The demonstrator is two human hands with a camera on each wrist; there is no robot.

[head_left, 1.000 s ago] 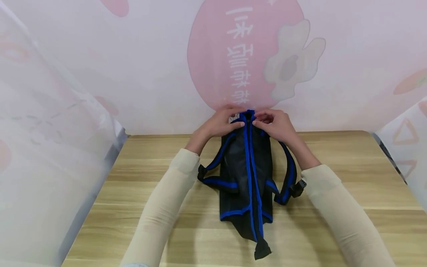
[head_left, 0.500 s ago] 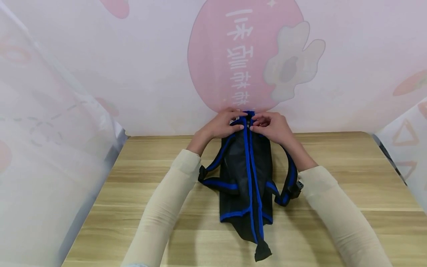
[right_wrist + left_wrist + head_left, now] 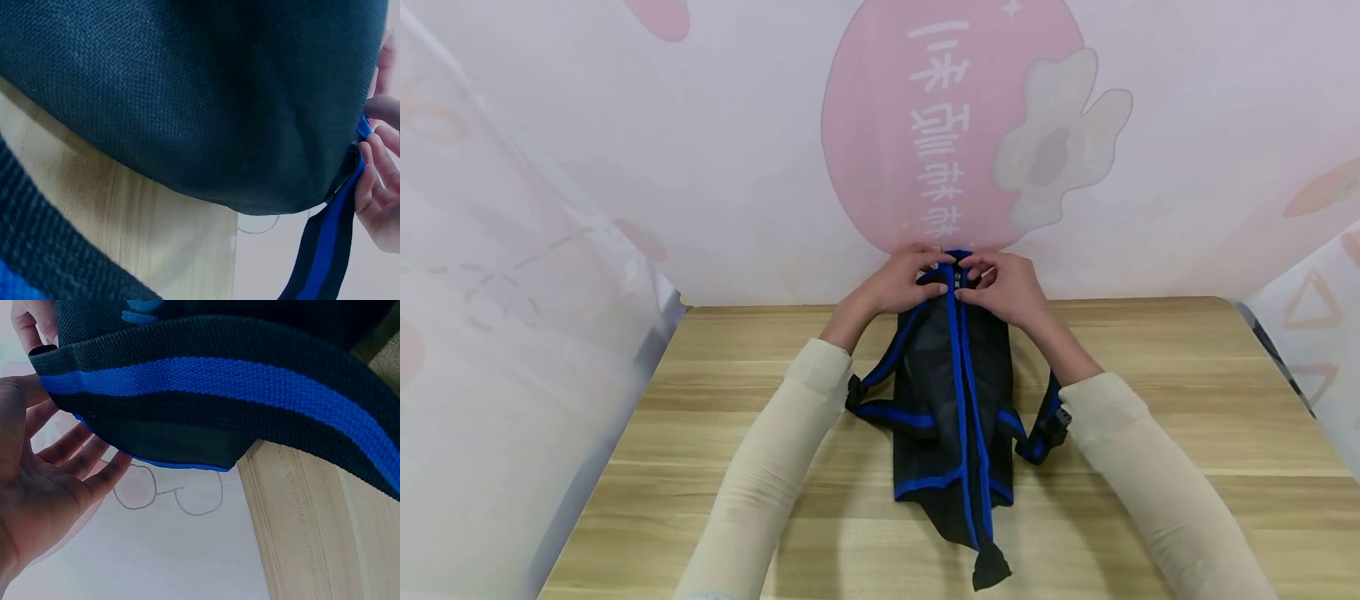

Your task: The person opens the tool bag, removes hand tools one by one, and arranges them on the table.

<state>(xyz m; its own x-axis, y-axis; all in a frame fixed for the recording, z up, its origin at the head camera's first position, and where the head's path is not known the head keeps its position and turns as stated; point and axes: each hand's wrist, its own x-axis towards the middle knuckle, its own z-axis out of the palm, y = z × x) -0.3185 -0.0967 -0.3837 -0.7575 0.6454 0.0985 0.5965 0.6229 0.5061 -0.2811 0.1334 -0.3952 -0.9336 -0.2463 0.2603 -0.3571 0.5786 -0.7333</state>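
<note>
A black bag with blue trim (image 3: 925, 375) lies lengthwise on the wooden table, its far end by the printed backdrop. At that far end my left hand (image 3: 898, 279) pinches the left trimmed edge between thumb and fingers. Opposite it, my right hand (image 3: 1009, 285) pinches the right edge beside a small zipper piece (image 3: 957, 279). The left wrist view has a black-and-blue strap (image 3: 219, 378) crossing in front of my left hand (image 3: 56, 469). In the right wrist view, my right hand (image 3: 382, 181) grips the blue trim at the bag's edge; the dark fabric (image 3: 206, 94) fills much of that view.
Straps with buckles spread out on both sides of the bag, the right buckle (image 3: 1057, 425) close to my right sleeve. A black end tab (image 3: 991, 567) points toward the table's near side. The pink printed backdrop (image 3: 760, 167) rises right behind the wooden table (image 3: 737, 358).
My right hand has moved slightly left, toward the middle of the bag, bringing the right edge closer to the left one. The right strap and buckle shifted a little left. My left hand barely moved.
</note>
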